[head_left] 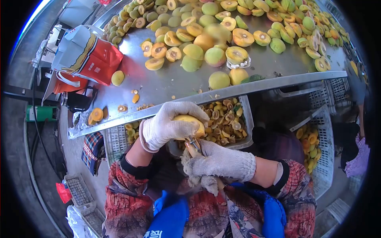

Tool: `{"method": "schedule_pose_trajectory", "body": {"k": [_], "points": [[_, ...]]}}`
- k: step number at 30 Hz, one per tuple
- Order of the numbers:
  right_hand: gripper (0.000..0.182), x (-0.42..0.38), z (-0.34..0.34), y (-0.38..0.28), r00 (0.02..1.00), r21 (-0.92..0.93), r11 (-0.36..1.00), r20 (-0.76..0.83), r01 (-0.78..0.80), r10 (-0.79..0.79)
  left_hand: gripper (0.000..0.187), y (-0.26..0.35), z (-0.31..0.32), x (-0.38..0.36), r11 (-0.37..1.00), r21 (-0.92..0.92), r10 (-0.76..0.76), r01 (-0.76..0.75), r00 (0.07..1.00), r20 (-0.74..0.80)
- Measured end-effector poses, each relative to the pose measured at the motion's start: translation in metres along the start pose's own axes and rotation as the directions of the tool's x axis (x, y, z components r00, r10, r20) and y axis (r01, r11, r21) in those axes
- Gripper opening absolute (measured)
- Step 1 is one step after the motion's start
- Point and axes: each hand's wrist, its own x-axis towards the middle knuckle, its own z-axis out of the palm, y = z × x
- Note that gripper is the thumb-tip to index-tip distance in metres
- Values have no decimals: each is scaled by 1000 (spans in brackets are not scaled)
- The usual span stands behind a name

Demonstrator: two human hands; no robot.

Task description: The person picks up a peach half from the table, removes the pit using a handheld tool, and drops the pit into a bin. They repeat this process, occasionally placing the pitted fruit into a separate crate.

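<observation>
My left hand [168, 125], in a whitish knit glove, is closed around a yellow fruit [190, 121] that looks like a mango or peach. Below it, my gloved right hand [216, 160] grips a wooden-handled tool [192, 150]. The tool's metal end meets the underside of the fruit, and its tip is hidden there. Both hands are above a crate [247, 119] of brown and yellow pit pieces and scraps [224, 119], in front of the table edge.
A metal table [178, 85] bears many whole and halved fruits [242, 37]. A red and white bag [93, 57] stands at its left. White crates [323, 135] with fruit pieces are on the right. A plaid bag [92, 150] is at lower left. Another person's striped garment [357, 156] shows at far right.
</observation>
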Motion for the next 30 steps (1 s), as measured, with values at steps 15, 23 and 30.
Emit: {"method": "schedule_pose_trajectory", "body": {"k": [15, 23, 30], "points": [[31, 13, -7, 22, 917, -646, 762, -272, 50, -291, 40, -23, 17, 2, 988, -108, 92, -112, 981, -170], [23, -4, -1, -2, 995, -122, 992, -100, -43, 31, 46, -8, 5, 2, 997, 60, 42, -41, 999, -8], [23, -8, -5, 9, 996, 166, 986, 91, -32, 17, 53, -24, 20, -2, 936, -283, 197, -208, 978, -67]]}}
